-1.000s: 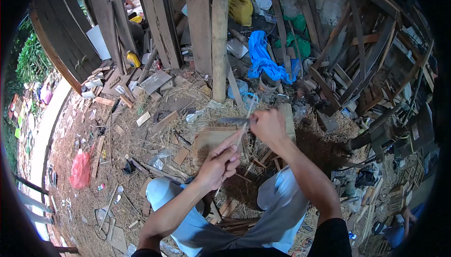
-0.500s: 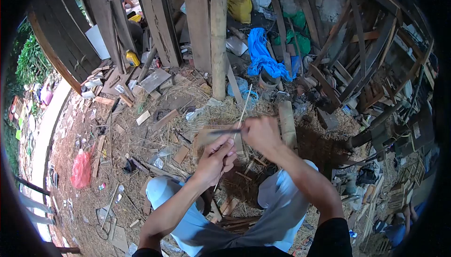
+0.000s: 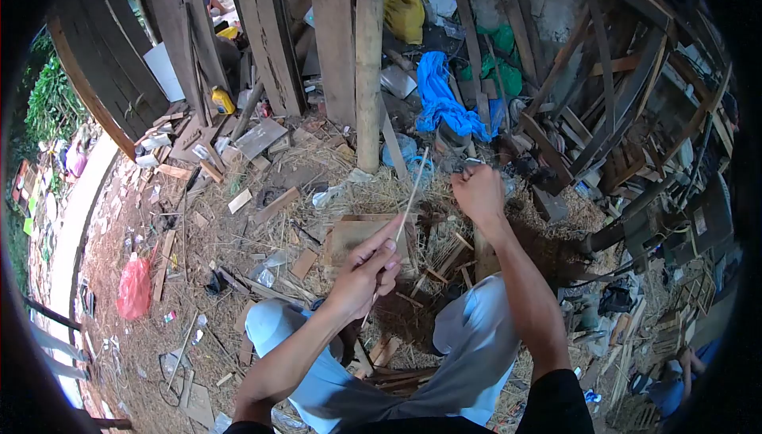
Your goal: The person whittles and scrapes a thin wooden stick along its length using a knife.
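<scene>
My left hand [image 3: 365, 277] is closed around a thin pale stick [image 3: 413, 190], which slants up and away between my knees. Its index finger and thumb lie along the stick. Off to the right and farther forward, my right hand [image 3: 480, 194] is closed on a knife [image 3: 462, 167]; only a little of the knife shows past the fingers, and the hand is apart from the stick. Beyond my left hand a wooden block [image 3: 357, 245] rests on the ground.
A bamboo post [image 3: 369, 69] rises ahead. Blue plastic sheeting [image 3: 440, 93] and a yellow sack [image 3: 403, 9] lie behind it. A red plastic bag [image 3: 133, 287] is at left. Wood scraps and shavings cover the ground; another person [image 3: 675, 382] is at lower right.
My right hand has moved forward and right, taking the knife away from the stick, where the blade lay across it. My left hand still holds the stick in nearly the same place.
</scene>
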`<move>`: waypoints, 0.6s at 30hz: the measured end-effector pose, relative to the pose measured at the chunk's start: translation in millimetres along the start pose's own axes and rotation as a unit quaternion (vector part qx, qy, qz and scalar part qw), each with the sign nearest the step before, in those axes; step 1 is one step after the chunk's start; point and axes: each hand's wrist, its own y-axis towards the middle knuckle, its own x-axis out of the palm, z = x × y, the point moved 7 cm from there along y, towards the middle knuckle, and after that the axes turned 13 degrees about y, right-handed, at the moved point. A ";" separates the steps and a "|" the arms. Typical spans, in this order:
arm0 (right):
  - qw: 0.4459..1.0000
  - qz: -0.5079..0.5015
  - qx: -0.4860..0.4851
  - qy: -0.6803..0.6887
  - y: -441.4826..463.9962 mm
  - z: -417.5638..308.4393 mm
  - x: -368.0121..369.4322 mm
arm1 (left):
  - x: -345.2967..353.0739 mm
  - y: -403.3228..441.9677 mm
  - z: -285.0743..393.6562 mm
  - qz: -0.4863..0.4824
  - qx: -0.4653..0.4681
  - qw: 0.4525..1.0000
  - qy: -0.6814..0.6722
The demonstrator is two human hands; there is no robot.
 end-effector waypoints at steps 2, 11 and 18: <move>1.000 -0.022 -0.006 0.007 -3.9 -12.9 -5.5 | -12.5 6.8 -1.4 0.064 0.034 0.996 0.043; 0.966 -0.160 -0.189 -0.071 -51.4 -68.6 43.8 | -20.8 7.4 -6.5 0.117 0.063 0.980 0.146; 0.974 -0.123 -0.158 -0.102 -34.9 -56.6 37.6 | -13.7 7.1 4.7 0.117 0.053 0.981 0.145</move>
